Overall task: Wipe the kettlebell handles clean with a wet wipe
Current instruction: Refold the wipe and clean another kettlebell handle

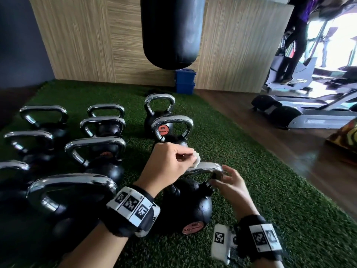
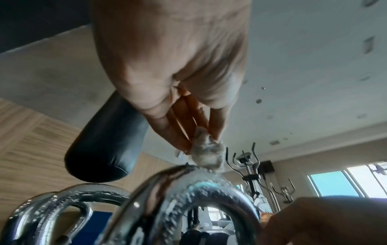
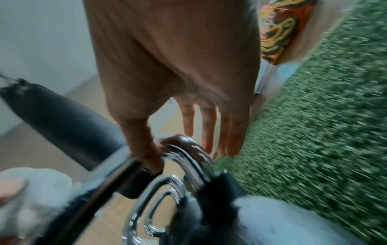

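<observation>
The nearest kettlebell is black with a chrome handle and stands on the green turf. My left hand pinches a crumpled white wet wipe and presses it on the top of that handle. The left wrist view shows the wipe held by the fingertips against the wet handle. My right hand is at the handle's right corner. In the right wrist view its thumb lies against the handle and its fingers stay straight.
Several more chrome-handled kettlebells stand in rows to the left and behind. A black punching bag hangs above a blue box. Treadmills and a person are at the right, on wooden floor.
</observation>
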A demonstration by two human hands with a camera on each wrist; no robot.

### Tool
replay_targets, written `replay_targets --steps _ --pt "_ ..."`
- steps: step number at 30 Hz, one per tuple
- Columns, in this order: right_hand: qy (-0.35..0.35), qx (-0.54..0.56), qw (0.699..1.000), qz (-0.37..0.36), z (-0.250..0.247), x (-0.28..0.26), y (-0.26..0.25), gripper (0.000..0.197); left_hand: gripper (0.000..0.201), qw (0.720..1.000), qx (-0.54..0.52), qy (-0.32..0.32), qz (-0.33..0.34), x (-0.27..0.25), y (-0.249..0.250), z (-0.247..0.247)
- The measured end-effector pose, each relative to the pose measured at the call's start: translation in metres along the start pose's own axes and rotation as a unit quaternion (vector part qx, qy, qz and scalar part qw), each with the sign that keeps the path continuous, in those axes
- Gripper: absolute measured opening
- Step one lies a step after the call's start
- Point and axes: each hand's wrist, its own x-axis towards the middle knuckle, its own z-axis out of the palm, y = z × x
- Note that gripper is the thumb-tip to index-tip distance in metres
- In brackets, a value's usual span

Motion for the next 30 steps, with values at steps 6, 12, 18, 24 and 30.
replay_targets --steps 6,12,18,24,30 --pt "0.014 -0.02 0.999 -0.019 0.032 0.016 0.054 0.022 0.019 0.996 0.079 -0.041 0.028 0.003 0.01 0.028" --pt "0.04 -0.034 0.998 -0.026 0.034 0.017 0.07 0.017 0.015 0.996 0.086 -0.03 0.021 -0.013 -0.002 0.013" --pt "0.055 -0.057 0.996 -0.03 0.036 0.017 0.073 0.02 0.015 0.994 0.092 -0.022 0.053 -0.022 0.002 0.016" --pt "0.051 -0.046 0.997 -0.024 0.037 0.016 0.072 0.026 0.019 0.993 0.048 0.1 -0.035 -0.054 -0.026 0.002" --pt "0.055 -0.044 0.997 -0.02 0.038 0.017 0.075 0.028 0.019 0.984 0.0 0.17 -0.045 -0.075 -0.036 0.02"
